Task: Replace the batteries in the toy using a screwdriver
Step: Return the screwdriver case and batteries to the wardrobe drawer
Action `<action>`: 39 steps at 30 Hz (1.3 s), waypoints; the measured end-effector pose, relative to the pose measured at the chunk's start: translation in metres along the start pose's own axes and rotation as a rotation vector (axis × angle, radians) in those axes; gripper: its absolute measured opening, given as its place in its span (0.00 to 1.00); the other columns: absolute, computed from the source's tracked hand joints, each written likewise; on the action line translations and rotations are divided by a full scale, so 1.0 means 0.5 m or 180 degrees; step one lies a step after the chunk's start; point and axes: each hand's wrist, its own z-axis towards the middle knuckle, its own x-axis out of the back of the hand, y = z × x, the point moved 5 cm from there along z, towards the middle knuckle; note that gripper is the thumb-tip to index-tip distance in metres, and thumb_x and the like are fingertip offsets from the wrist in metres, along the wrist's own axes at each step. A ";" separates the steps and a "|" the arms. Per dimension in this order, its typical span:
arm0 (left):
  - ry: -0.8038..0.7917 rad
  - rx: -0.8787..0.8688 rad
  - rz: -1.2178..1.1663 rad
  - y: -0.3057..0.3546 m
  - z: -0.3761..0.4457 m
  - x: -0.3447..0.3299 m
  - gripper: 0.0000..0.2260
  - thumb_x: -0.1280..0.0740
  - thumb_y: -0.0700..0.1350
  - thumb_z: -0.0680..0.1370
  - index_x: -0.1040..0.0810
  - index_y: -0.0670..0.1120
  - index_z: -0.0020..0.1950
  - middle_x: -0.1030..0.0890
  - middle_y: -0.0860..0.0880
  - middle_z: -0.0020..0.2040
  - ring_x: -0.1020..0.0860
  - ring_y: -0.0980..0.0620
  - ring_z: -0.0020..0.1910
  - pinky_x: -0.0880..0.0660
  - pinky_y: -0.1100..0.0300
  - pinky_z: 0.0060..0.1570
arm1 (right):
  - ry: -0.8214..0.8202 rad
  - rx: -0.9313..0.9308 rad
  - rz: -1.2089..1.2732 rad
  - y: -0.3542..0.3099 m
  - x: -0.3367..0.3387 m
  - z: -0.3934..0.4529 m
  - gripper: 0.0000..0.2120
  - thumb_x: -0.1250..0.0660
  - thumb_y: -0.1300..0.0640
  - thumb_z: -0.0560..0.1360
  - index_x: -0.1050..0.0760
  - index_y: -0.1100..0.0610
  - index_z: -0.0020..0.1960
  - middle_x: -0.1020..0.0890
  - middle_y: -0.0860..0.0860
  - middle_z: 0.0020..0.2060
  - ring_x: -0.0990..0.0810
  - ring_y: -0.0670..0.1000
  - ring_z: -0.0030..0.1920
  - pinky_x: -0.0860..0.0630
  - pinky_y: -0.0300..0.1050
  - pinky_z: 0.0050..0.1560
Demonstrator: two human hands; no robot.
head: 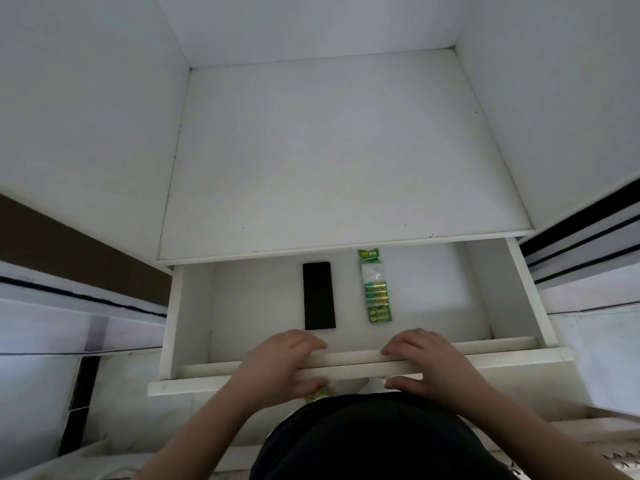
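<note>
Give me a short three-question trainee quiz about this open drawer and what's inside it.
1. True or false: the white wooden drawer is pulled open.
2. What lies right of the flat black rectangular case?
A) a screwdriver
B) the green strip pack of batteries
C) a toy
3. What do the left hand and right hand grip?

Key:
1. True.
2. B.
3. The drawer's front edge, fingers over it, thumbs beneath.
</note>
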 end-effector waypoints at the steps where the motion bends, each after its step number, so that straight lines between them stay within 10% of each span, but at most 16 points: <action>1: 0.0020 -0.0235 0.0182 0.002 -0.004 -0.009 0.18 0.35 0.63 0.74 0.25 0.57 0.60 0.22 0.60 0.57 0.24 0.60 0.56 0.25 0.63 0.56 | 0.0142 0.0119 -0.0102 -0.001 -0.003 -0.001 0.19 0.37 0.33 0.70 0.22 0.43 0.53 0.20 0.40 0.50 0.24 0.42 0.51 0.24 0.41 0.51; 5: 0.0215 -0.0846 0.0604 0.011 -0.004 -0.017 0.12 0.33 0.59 0.76 0.21 0.54 0.52 0.19 0.57 0.51 0.21 0.58 0.48 0.22 0.64 0.42 | 0.0404 0.0307 -0.0250 -0.004 0.000 0.005 0.15 0.37 0.36 0.72 0.21 0.43 0.50 0.20 0.39 0.48 0.24 0.42 0.50 0.24 0.39 0.48; 14: 0.1115 -0.1017 0.1041 0.009 0.030 0.029 0.10 0.34 0.52 0.79 0.24 0.49 0.56 0.20 0.51 0.51 0.22 0.52 0.50 0.26 0.58 0.53 | 0.0974 0.0043 -0.0432 0.002 0.031 0.053 0.17 0.38 0.38 0.74 0.21 0.47 0.53 0.20 0.42 0.50 0.24 0.46 0.52 0.29 0.42 0.55; 21: 0.1487 -0.0582 0.0996 0.012 -0.024 0.003 0.12 0.37 0.48 0.78 0.23 0.49 0.36 0.25 0.52 0.32 0.26 0.51 0.31 0.29 0.59 0.30 | 0.1116 -0.0036 -0.0342 -0.048 0.048 0.034 0.13 0.42 0.45 0.77 0.21 0.47 0.44 0.20 0.39 0.40 0.25 0.41 0.43 0.29 0.35 0.47; 30: 0.1204 0.0266 0.0995 -0.065 -0.027 -0.022 0.20 0.39 0.48 0.75 0.23 0.45 0.66 0.21 0.49 0.58 0.22 0.49 0.56 0.33 0.54 0.64 | 0.1020 -0.0798 -0.0806 -0.008 0.003 0.064 0.18 0.43 0.46 0.74 0.20 0.51 0.55 0.17 0.45 0.48 0.18 0.48 0.50 0.22 0.47 0.53; 39: 0.0680 0.0906 0.0697 -0.115 -0.011 -0.009 0.30 0.41 0.53 0.76 0.38 0.47 0.77 0.32 0.50 0.73 0.33 0.52 0.71 0.35 0.54 0.69 | 0.0835 -0.0996 -0.0808 0.008 -0.017 0.120 0.24 0.30 0.55 0.73 0.28 0.58 0.68 0.23 0.53 0.63 0.24 0.54 0.63 0.28 0.51 0.65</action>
